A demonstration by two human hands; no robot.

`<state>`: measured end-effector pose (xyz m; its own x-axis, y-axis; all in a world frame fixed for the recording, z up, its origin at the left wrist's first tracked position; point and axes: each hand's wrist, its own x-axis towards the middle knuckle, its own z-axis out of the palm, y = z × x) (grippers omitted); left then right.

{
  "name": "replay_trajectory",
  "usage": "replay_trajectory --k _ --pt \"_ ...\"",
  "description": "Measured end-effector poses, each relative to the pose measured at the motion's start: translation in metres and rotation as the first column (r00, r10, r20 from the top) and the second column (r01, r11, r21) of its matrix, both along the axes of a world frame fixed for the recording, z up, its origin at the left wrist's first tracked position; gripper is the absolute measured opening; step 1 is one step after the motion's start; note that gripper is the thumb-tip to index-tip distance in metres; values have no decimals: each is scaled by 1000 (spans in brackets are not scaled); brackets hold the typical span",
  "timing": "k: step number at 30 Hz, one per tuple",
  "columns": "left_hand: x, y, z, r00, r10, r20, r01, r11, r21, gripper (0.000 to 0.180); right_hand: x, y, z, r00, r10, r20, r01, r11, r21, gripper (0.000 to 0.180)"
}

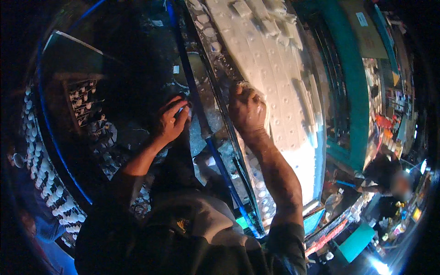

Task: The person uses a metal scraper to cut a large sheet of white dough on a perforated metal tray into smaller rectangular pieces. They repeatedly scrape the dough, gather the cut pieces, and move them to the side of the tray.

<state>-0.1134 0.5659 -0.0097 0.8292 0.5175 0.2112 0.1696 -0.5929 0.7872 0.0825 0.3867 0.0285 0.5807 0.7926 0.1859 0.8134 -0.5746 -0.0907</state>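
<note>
My right hand point(247, 110) is closed, knuckles up, at the left edge of a pale cream dimpled sheet point(279, 96) on the bench. A whitish scrap shows by its fingers, but what they grip is hidden. My left hand point(172, 120) is held over the dark area left of the blue pipe point(215, 153), its fingers bent toward the thumb. A small pale spot shows at those fingertips, too small to name. Along the bench's near-left edge, beside my right forearm, runs a row of small round pale pieces point(260, 184).
Loose cream strips point(270, 23) lie on the sheet's far end. Racks of small white pieces point(55, 197) stand at the left, with another frame of them point(84, 103) farther in. A green frame point(360, 105) rises at the right. Another person point(389, 183) is at the far right.
</note>
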Motion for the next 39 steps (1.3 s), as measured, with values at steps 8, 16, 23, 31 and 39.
replay_trajectory --k 8,16,23,31,39 --pt "-6 -1 15 993 -75 87 82 993 -84 18 -10 -29 15 984 -133 -116 113 979 -169 47" --pt "-26 -9 16 994 -107 -14 105 988 -117 19 52 25 -74 965 119 233 -158 975 157 57" --pt "-39 -3 1 993 -113 -18 103 956 -275 25 59 68 -51 988 87 128 -81 996 -47 47" --pt "-48 29 13 997 -34 67 47 977 -210 22 29 19 16 987 -127 -104 106 978 -181 45" --pt "-49 29 29 987 -159 -22 151 964 -217 25 93 96 -80 908 111 403 -192 968 165 43"
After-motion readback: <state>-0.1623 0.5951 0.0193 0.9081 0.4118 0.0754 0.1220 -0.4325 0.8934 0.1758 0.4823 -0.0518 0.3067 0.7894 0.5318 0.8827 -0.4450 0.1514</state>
